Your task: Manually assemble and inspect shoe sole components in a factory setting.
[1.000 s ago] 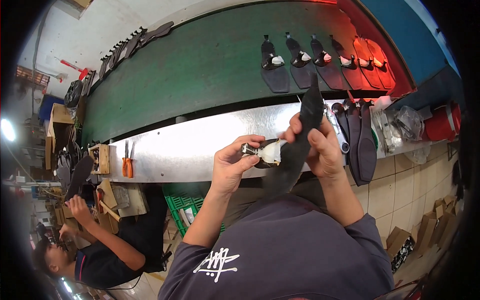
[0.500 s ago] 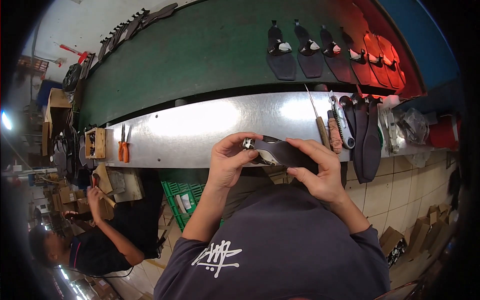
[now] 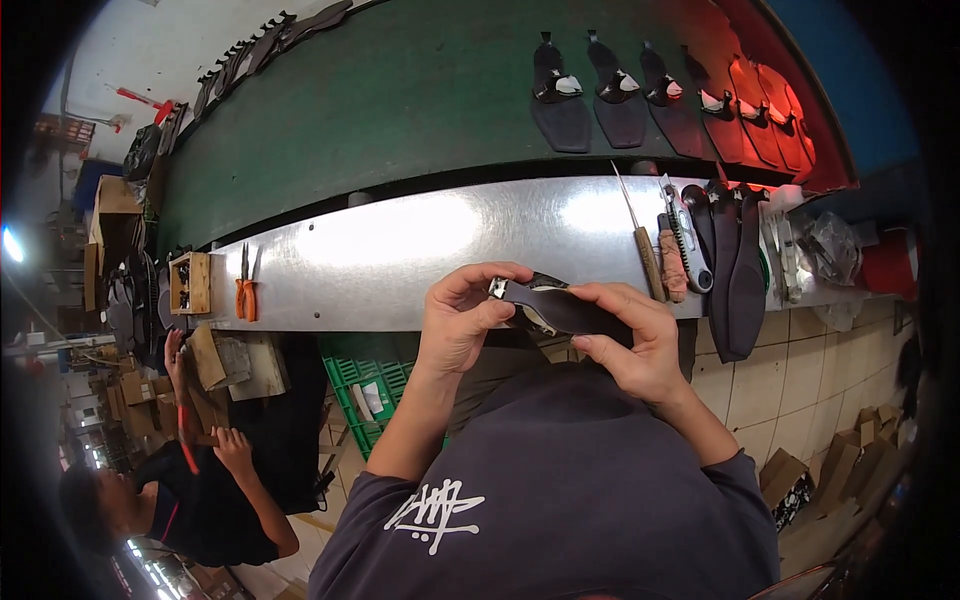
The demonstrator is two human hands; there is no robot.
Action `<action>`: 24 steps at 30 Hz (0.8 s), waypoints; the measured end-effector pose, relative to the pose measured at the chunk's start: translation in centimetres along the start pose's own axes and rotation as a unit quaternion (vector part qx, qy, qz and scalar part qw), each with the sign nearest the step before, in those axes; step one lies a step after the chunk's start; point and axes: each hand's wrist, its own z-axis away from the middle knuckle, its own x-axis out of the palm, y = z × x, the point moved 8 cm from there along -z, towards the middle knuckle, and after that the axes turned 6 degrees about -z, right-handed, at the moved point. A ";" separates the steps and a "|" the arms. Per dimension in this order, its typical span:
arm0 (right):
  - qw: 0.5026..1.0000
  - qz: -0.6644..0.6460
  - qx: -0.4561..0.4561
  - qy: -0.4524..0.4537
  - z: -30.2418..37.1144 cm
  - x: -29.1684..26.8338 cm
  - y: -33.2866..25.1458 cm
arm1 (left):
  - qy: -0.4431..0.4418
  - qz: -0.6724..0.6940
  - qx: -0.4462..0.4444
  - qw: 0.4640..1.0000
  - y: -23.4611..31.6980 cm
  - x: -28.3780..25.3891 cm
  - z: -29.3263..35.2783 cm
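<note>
Between my two hands, just over the near edge of the metal bench, is a dark sandal insole (image 3: 572, 312) with a strap and a pale lining showing. My left hand (image 3: 462, 315) pinches its left end, beside a small shiny metallic-looking piece (image 3: 498, 288). My right hand (image 3: 640, 338) grips the insole's right part, thumb below and fingers above. The underside of the insole is hidden from me. Right of my hands lie an awl (image 3: 649, 265), a tool with a pinkish wrapped handle (image 3: 671, 270) and a utility knife (image 3: 690, 245).
Several strapped insoles (image 3: 562, 125) lie on the green belt (image 3: 400, 110), some under red light. Dark insoles (image 3: 745, 290) overhang the metal bench (image 3: 360, 255). Orange-handled pliers (image 3: 246, 298) and a wooden box (image 3: 200, 283) lie left. A green crate (image 3: 350, 400) stands below; a co-worker (image 3: 200, 500) holds a hammer.
The insole tilts slightly in my hands, which keep their grip. At the left, the co-worker's hammer has come down and their hands have moved apart.
</note>
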 end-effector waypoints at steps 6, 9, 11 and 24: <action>1.000 -0.011 0.009 0.003 0.1 -0.1 0.2 | -0.002 0.000 0.003 1.000 -0.1 0.0 0.0; 1.000 -0.005 0.005 -0.009 0.0 0.0 0.1 | -0.008 -0.010 0.007 1.000 0.0 -0.1 0.0; 1.000 0.005 0.002 -0.015 0.0 0.0 0.0 | -0.006 -0.016 0.008 1.000 0.0 -0.3 0.0; 0.995 0.083 -0.044 -0.030 -0.7 0.0 -1.5 | -0.040 -0.128 0.069 0.989 1.5 0.5 0.0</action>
